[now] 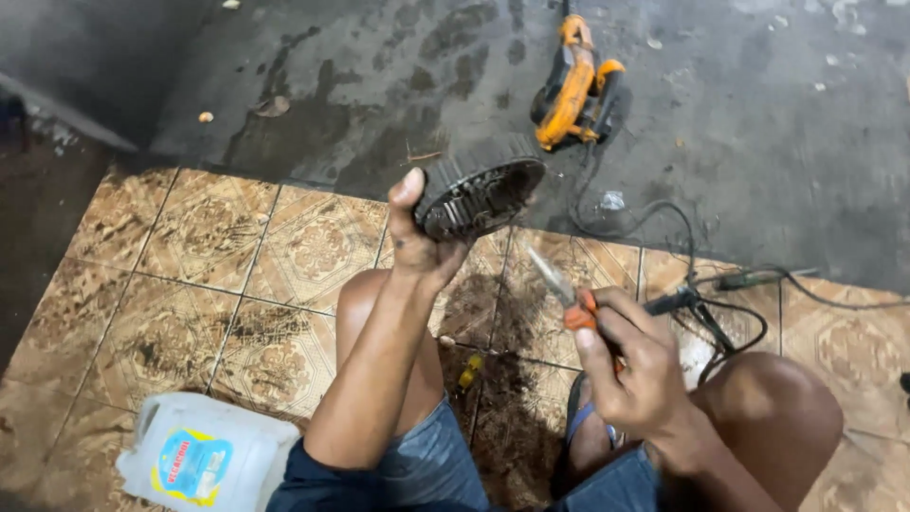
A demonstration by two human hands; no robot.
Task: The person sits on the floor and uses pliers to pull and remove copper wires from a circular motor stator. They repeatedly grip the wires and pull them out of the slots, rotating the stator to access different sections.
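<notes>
Left grip [424,239] holds gear ring [480,187] aloft.

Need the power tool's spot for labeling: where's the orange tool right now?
The orange power tool lies on the dark wet concrete floor at top centre of the head view, beyond the round metal part held up in the left hand.

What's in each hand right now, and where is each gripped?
Left hand grips the round toothed metal part by its lower rim. Right hand holds the orange-handled pliers by the handles.
</notes>
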